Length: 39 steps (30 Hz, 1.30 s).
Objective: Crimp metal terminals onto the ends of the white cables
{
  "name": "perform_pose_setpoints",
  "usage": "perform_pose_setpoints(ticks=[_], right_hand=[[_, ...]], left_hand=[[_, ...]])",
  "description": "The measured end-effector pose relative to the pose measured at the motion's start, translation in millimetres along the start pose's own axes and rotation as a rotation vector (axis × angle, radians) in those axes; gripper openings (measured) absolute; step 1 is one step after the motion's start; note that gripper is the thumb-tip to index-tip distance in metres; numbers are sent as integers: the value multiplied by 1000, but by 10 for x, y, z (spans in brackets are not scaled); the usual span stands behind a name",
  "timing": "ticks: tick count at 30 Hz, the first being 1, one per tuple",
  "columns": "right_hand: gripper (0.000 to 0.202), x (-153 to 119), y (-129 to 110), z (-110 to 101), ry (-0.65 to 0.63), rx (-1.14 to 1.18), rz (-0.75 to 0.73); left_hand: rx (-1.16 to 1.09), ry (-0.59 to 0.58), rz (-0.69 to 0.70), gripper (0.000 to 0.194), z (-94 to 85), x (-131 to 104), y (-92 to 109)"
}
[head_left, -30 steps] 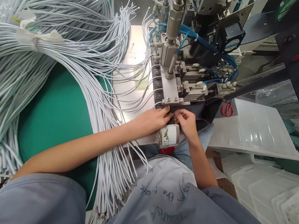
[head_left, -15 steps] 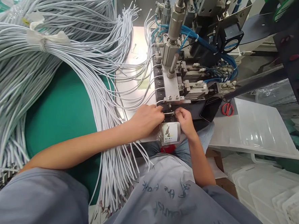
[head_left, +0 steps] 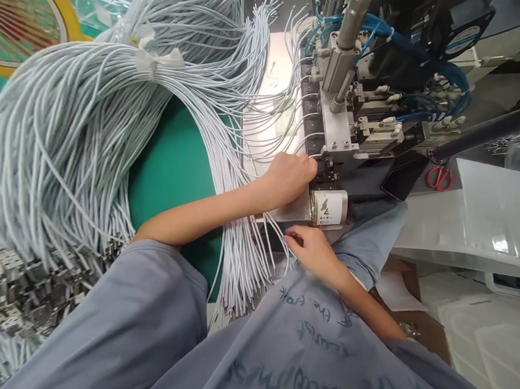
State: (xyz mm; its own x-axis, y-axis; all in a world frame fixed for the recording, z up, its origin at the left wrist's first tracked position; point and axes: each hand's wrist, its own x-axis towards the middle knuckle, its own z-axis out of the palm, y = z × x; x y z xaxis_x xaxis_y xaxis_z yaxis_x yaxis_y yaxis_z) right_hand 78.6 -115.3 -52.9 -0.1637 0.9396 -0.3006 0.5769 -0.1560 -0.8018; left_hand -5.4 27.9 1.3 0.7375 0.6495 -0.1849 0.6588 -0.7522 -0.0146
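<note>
My left hand (head_left: 291, 176) is closed, with its fingertips at the near end of a dark slotted fixture (head_left: 312, 122). Whatever lies between those fingers is hidden. Several white cables run into the fixture's slots from the left. Lower down, my right hand (head_left: 313, 249) is at the edge of a hanging bundle of white cables (head_left: 242, 261), its thumb and forefinger curled together on one loose cable (head_left: 279, 233). A round container with a white label (head_left: 329, 209) sits between my two hands.
A press with metal cylinders (head_left: 338, 67) and blue air hoses stands over the fixture. Tied white cables (head_left: 94, 90) cover the green table (head_left: 174, 154) at left. A yellow-rimmed racket (head_left: 68, 15), a black phone (head_left: 404, 177) and red-handled scissors (head_left: 439, 178) lie around.
My right hand has left the fixture and moved down to the loose cable ends. My left hand stays at the fixture's near end. The view has shifted left.
</note>
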Motion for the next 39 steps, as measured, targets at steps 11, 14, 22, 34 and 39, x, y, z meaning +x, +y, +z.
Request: perform_pose_setpoints(ticks=[11,14,22,34,39], right_hand=[[23,-6,8,90,150,-3,-127],[23,-50,41,-92,257,94,-136],[13,-264,108,-887,318,251,-10],[11,-129,42,-697,933,546,-180],[12,-133,33,-699,752,617,-251]], left_hand=[[-356,141,553,31,30,-250,404],[-625,101,582,32,32,-245,389],[-1066,18,383,38,80,-103,253],[-1155,187,459,23,57,-115,285],[-1304,192,423,21,6,-164,316]])
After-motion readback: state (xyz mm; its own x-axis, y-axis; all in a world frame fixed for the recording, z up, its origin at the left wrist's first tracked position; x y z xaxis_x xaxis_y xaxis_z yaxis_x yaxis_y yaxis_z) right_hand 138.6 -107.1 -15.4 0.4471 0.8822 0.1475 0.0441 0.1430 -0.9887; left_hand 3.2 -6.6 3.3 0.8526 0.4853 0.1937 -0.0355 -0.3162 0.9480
